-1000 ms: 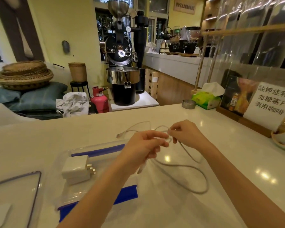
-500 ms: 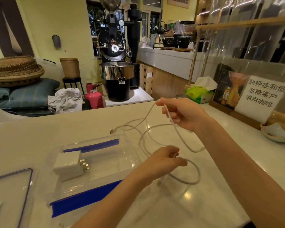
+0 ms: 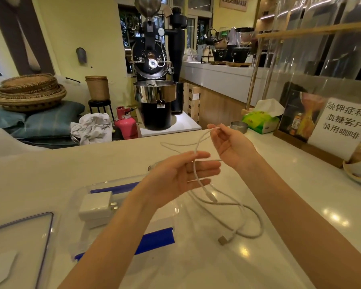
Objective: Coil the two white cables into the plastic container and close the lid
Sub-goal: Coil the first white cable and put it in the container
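Midway, at most: the right hand [image 3: 230, 142] pinches a white cable [image 3: 203, 185] between fingertips while the left hand [image 3: 183, 174], fingers spread, carries a strand across its palm. The rest trails on the counter [image 3: 290, 184] beside the plastic container [image 3: 75, 207], which holds only a charger [image 3: 96, 207]; its lid [image 3: 19, 243] lies apart.

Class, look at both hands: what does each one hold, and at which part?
The right hand pinches the white cable near one end between its fingertips. The left hand is open, palm up; the same cable hangs across its fingers, ungripped.
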A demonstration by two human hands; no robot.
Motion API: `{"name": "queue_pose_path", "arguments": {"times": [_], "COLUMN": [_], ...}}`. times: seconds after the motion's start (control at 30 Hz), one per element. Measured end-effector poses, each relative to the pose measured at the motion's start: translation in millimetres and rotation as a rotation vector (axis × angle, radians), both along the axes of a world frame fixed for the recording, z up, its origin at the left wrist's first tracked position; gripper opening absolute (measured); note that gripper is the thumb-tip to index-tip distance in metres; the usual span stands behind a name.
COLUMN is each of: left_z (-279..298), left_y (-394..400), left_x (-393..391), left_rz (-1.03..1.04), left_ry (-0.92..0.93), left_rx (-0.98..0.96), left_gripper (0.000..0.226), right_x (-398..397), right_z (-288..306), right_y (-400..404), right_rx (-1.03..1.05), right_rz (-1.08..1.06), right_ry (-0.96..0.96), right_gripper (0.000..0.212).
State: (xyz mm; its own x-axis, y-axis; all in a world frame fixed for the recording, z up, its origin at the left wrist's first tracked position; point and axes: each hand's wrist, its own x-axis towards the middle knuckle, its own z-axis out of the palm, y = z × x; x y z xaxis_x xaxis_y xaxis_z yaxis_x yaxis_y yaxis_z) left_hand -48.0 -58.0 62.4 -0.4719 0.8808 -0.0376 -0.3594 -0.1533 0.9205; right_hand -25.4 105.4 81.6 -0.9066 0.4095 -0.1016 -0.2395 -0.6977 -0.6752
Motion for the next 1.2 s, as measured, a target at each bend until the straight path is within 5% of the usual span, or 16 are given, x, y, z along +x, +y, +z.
{"name": "queue_pose_path", "arguments": {"times": [0.1,0.23,0.33,0.57,0.7,0.87,0.97,1.1,1.2], "left_z": [6.9,14.8,19.5,24.1,25.5,34.6,43.6,54.5,53.0], "left_y": [-4.8,-10.5,-14.7,-20.1,-28.7,-40.8,-43.7,-48.3,-50.6], "left_x": [-2.6,-7.4,-10.3,-15.8,-19.1,-20.2,-19.1,-34.5,-50.3], "left_rz": [0.069,0.146,0.179,0.197,0.157,0.042,0.05,0.14,0.198], "left_ry": [-0.129,-0.191,-0.182,-0.217,-0.277,-0.259,-0.176,-0.081,-0.052], "left_rx": [0.119,0.233,0.246,0.295,0.294,0.179,0.193,0.233,0.231], "left_gripper": [0.025,0.027,0.027,0.033,0.045,0.033,0.029,0.033,0.033], "right_x": [-7.3,-11.4,-18.2,-25.8,-37.5,-49.5,-47.0,-29.0,-11.5], "right_z": [-3.9,-15.7,-23.7,-32.0,-29.7,-27.8,-27.9,-29.8,-35.7], "right_y": [-2.1,-3.4,-7.2,-42.8,-49.8,-50.9,-53.7,-66.8,-71.8], "right_rx": [-0.009,0.901,1.24,1.157,1.14,1.216,1.305,1.394,1.429], "right_rz": [-0.023,-0.099,-0.402,-0.038,-0.205,-0.334,-0.319,-0.012,0.278], "right_ry": [-0.015,-0.412,-0.242,0.231,0.23,0.19,0.153,0.15,0.151], "right_gripper": [0.022,0.034,0.031,0.02,0.032,0.028,0.046,0.05,0.03]}}
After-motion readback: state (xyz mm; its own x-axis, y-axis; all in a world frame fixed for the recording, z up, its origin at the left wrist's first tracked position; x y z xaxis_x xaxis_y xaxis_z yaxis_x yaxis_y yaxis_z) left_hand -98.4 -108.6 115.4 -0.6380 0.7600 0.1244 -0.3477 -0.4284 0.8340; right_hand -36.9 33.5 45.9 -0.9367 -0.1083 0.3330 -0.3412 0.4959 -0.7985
